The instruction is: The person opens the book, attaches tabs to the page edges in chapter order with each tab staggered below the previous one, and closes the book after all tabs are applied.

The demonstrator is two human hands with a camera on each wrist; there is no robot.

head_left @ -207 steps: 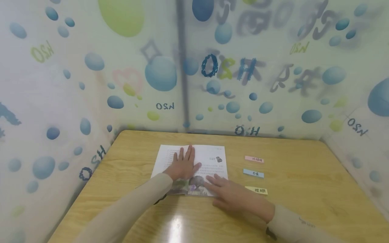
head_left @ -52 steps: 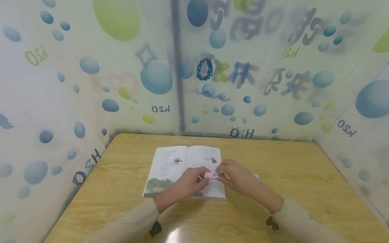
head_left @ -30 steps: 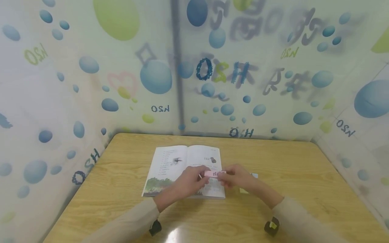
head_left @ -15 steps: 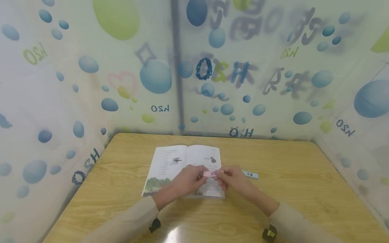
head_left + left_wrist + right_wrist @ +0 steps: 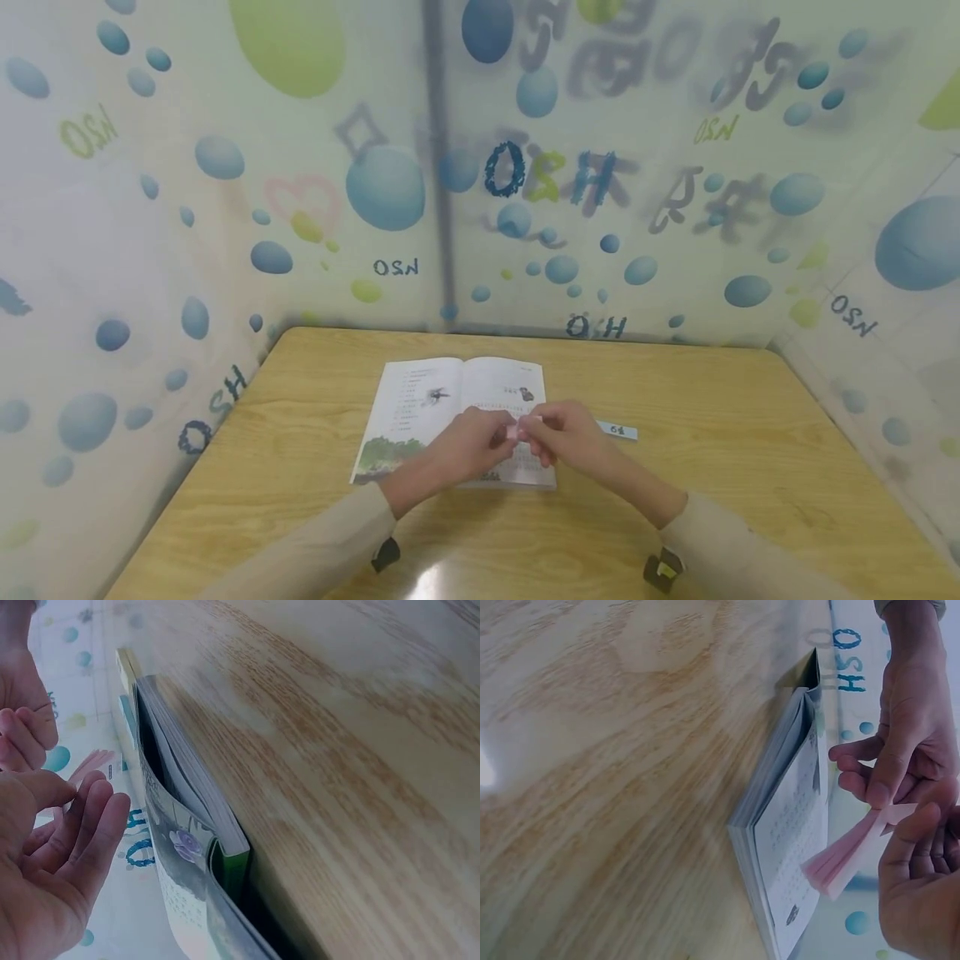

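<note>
An open book (image 5: 401, 433) lies on the table, with printed text and pictures of insects and greenery. Just over its right page, my left hand (image 5: 465, 446) pinches a narrow pink sticky note pad (image 5: 840, 859) between thumb and fingers. The pad's strips fan out at one end in the right wrist view. My right hand (image 5: 570, 437) meets it fingertip to fingertip, thumb and forefinger pinching the pad's other end. In the head view the fingers cover most of the pink. A blue sticky note pad (image 5: 621, 432) with handwriting lies right of the book, partly behind my right hand.
The wooden table (image 5: 315, 375) meets a wall (image 5: 675, 125) printed with bubbles and lettering at its back and sides. Past the book, a yellow pad (image 5: 127, 664) shows in the left wrist view. My right forearm hides its place in the head view.
Earlier both hands lay flat on the book and the pink pad lay on the table. Now both hands hold that pad over the page, fingertips drawn closer together, covering more of it.
</note>
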